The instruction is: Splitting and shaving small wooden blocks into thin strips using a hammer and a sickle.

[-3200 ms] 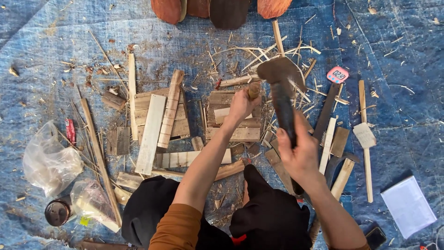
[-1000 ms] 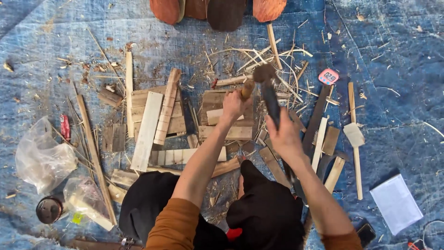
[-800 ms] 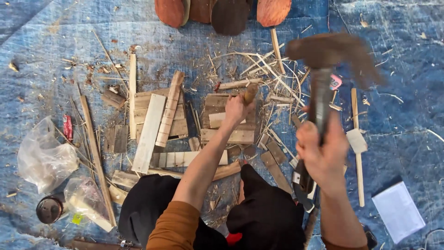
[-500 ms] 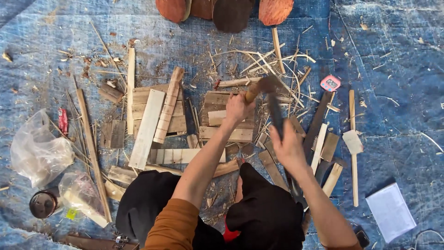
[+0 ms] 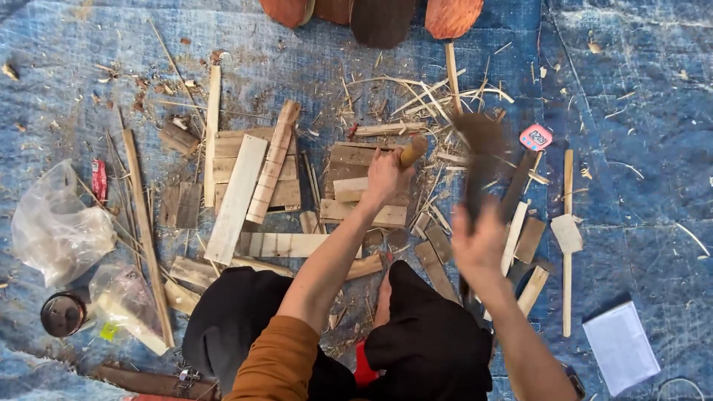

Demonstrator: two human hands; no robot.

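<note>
My left hand [image 5: 384, 177] grips a short tool with a rounded wooden handle [image 5: 411, 151], held upright on a stack of small wooden boards [image 5: 355, 165]. My right hand [image 5: 480, 246] is closed on the dark handle of a hammer [image 5: 479, 160], blurred by motion, its head just right of the wooden handle and apart from it. I sit on a blue tarp [image 5: 624, 96] with dark trousers and an orange left sleeve low in the view.
Planks and slats [image 5: 236, 197] lie left of the boards, with shavings all around. Clear plastic bags [image 5: 56, 226] and a small round tin [image 5: 62, 314] sit at the left. A wooden spatula [image 5: 567, 236], white paper [image 5: 620, 347] and a pink tag [image 5: 535, 137] lie right. Reddish-brown footwear [image 5: 371, 15] sits at the top edge.
The hammer swung up high, came down onto the wooden handle, and now sits blurred slightly right of it. My left hand has stayed on the tool.
</note>
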